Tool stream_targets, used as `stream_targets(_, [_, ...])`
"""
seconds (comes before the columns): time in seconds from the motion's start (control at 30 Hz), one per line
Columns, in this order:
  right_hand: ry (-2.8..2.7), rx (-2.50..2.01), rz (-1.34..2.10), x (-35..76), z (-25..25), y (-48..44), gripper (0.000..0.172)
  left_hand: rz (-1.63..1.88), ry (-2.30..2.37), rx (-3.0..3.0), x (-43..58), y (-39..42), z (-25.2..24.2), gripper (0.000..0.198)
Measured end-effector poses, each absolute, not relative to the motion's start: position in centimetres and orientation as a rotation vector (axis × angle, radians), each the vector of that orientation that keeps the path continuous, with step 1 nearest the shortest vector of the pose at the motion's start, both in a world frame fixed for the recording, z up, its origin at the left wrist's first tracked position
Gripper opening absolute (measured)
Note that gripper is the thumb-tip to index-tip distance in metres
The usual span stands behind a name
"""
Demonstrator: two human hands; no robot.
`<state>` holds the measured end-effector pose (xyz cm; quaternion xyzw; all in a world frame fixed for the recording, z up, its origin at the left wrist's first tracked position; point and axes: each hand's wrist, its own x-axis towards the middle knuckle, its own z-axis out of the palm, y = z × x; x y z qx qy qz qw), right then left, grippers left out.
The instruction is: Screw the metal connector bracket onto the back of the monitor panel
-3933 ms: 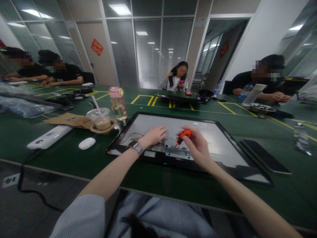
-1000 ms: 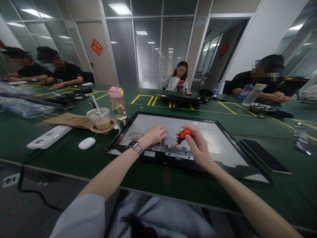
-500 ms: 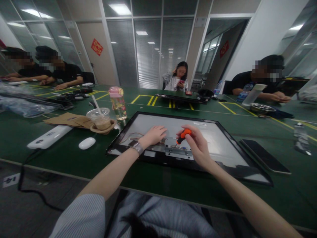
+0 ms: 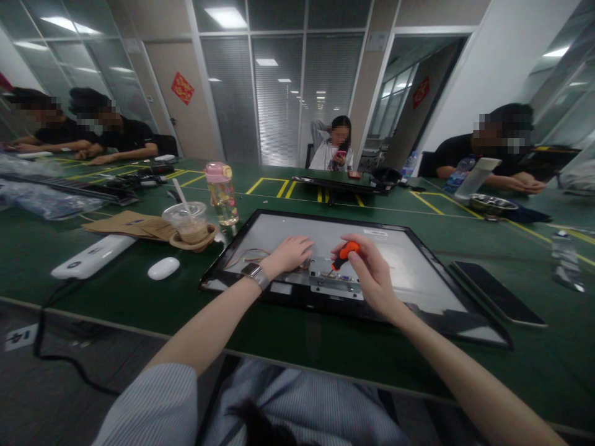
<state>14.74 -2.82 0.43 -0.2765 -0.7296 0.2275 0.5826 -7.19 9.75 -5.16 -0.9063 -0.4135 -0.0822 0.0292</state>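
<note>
A screwdriver [image 4: 348, 249] with an orange and black handle is gripped in my right hand [image 4: 373, 272]. It tilts, and its shaft runs down to a metal bracket [image 4: 341, 289] with connectors along its edge. The bracket sits at the near side of a flat display panel [image 4: 297, 226], which lies on the table with its grey back up and a black frame around it. My left hand [image 4: 290, 253] rests on the panel left of the bracket, fingers stretched out. Thin wires [image 4: 246, 255] show beside it; what lies under that palm is hidden.
A black phone [image 4: 497, 292] lies right of the panel. To the left are a lidded cup [image 4: 188, 224] with a straw, a pink-topped bottle [image 4: 222, 195], a white earbud case [image 4: 163, 268] and a white corded device [image 4: 93, 256]. Several people sit around the green table [image 4: 153, 310].
My hands and the screwdriver stay in almost the same place. Across the table, a seated person's arm has risen toward the head.
</note>
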Motion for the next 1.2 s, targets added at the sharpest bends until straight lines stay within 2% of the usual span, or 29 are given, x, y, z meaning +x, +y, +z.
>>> stream_targets(1.2, [-1.704, -0.647, 0.552, 14.74, 0.49, -2.8, 0.022, -0.271, -1.242, -2.785, -7.23, 9.86, -5.4, 0.045])
